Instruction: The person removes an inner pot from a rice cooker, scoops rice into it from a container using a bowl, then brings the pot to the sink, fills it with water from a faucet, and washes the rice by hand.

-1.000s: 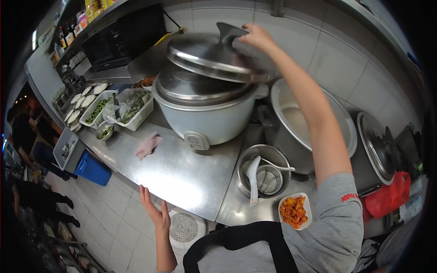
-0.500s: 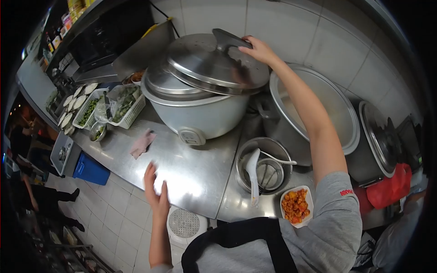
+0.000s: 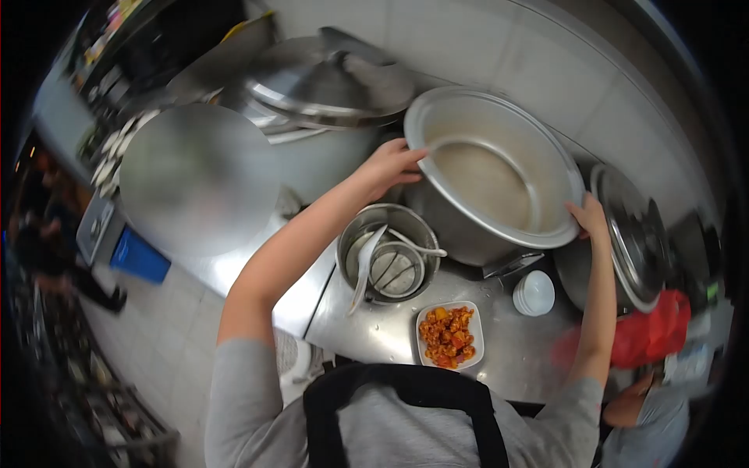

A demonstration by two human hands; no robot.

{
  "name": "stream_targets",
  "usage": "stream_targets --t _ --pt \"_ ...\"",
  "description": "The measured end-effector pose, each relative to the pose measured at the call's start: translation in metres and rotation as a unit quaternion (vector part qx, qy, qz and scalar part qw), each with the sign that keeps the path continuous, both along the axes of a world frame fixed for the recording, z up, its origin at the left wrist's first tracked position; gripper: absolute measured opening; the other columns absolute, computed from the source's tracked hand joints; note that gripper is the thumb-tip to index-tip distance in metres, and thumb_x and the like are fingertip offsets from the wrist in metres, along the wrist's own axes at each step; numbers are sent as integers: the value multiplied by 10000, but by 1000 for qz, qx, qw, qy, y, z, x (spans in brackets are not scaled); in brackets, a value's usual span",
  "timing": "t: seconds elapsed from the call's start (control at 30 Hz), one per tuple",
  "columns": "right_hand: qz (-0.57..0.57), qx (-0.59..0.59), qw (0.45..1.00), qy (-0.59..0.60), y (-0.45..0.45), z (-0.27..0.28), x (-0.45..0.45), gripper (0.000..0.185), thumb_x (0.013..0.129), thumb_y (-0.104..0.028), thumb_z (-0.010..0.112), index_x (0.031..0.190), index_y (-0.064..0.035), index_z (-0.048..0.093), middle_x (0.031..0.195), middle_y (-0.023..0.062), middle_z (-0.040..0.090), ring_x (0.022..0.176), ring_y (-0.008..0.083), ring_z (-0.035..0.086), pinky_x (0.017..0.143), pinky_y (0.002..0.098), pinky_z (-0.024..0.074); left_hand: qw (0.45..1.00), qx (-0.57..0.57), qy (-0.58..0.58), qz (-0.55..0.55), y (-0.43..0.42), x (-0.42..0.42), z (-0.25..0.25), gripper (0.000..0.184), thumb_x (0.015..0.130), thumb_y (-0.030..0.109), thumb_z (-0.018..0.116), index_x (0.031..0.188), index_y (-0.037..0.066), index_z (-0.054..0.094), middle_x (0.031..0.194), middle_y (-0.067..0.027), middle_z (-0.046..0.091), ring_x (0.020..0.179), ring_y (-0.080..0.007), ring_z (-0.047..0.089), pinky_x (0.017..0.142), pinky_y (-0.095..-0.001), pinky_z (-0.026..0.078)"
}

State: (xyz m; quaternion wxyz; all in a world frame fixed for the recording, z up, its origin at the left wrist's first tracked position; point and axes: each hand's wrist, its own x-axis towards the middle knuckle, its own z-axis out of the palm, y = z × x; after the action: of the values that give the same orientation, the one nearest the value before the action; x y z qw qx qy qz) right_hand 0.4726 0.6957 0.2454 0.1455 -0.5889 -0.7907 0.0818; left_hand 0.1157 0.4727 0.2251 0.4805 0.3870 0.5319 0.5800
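Observation:
My left hand [image 3: 392,168] grips the left side of the rim of a wide metal pot [image 3: 488,183], fingers curled over the edge. On the right side of the same rim, my right hand [image 3: 589,216] is closed round the edge. The pot has no lid, and its inside shows a pale bottom. To its left, a blurred metal lid [image 3: 312,82] rests tilted over the rice cooker [image 3: 320,160]. In front stands a steel container [image 3: 388,253] with a white ladle [image 3: 365,265] and a strainer in it.
A square dish of red-orange food [image 3: 451,335] and white stacked cups [image 3: 534,293] stand on the steel counter [image 3: 351,324]. At the right are a lidded pot [image 3: 636,234] and a red bag [image 3: 647,331]. A co-worker's arm [image 3: 628,402] shows lower right; a blue bin [image 3: 140,255] stands left.
My right hand has let go of the lid and moved to the pot's right rim. My left hand has risen from the counter's front onto the left rim. The view has shifted right.

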Motion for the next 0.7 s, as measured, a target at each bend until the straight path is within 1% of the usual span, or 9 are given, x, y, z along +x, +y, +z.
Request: stream_targets --t 0.03,0.07,0.1,0.13,0.23,0.37,0.47,0.57,0.7 --pt "77 133 988 30 43 -39 23 491 708 -280 644 1029 64 507 928 268 581 909 332 584 786 386 452 999 -19 -26 31 22 -3 -12 433 814 243 594 1139 -9 462 1056 -114 559 964 -190 548 812 -314 443" --pt "66 83 984 145 78 -64 38 472 697 -169 641 1059 97 494 943 257 585 902 294 589 760 344 455 997 10 -41 70 28 5 -14 327 759 160 638 1023 -1 532 960 -108 594 849 -185 585 737 -306 467" --pt "108 -76 921 366 75 -66 37 454 676 -80 633 1057 126 496 964 220 592 894 271 586 762 325 455 988 -20 92 122 42 4 -22 302 696 89 664 962 -10 562 881 -101 604 738 -178 592 639 -295 480" --pt "71 -79 880 463 85 -76 35 429 664 -43 626 1043 124 511 983 183 596 870 254 585 768 336 459 976 -4 98 194 54 3 -29 307 648 64 677 925 -14 572 808 -89 601 662 -168 578 579 -289 480" --pt "51 -155 802 575 143 -66 49 221 669 -48 622 871 36 594 838 126 610 754 233 590 692 326 473 966 33 43 252 46 13 2 290 621 63 653 874 -40 557 724 -89 559 576 -157 533 509 -280 427" --pt "109 -97 802 579 166 11 75 171 723 -84 586 845 36 580 839 124 596 785 236 579 672 347 479 972 153 -35 177 45 14 31 300 654 27 661 918 -46 539 812 -101 582 671 -194 599 579 -297 511" --pt "142 -19 795 590 118 84 81 235 768 -122 565 911 64 566 894 135 599 818 247 585 709 353 478 955 251 -57 148 13 21 72 309 675 16 664 937 -64 520 846 -121 581 702 -210 608 590 -306 531" --pt "217 -49 748 626 38 131 75 332 793 -152 561 1017 91 527 989 157 585 870 256 585 758 350 473 920 354 -93 143 -31 25 112 320 682 15 671 936 -88 505 876 -155 581 729 -248 619 619 -333 556" --pt "178 -97 667 717 -50 153 51 395 811 -235 559 1089 42 514 1074 161 559 978 247 552 834 349 454 905 387 -75 163 -139 30 151 283 668 -1 671 901 -79 530 840 -139 595 698 -232 617 614 -331 547"
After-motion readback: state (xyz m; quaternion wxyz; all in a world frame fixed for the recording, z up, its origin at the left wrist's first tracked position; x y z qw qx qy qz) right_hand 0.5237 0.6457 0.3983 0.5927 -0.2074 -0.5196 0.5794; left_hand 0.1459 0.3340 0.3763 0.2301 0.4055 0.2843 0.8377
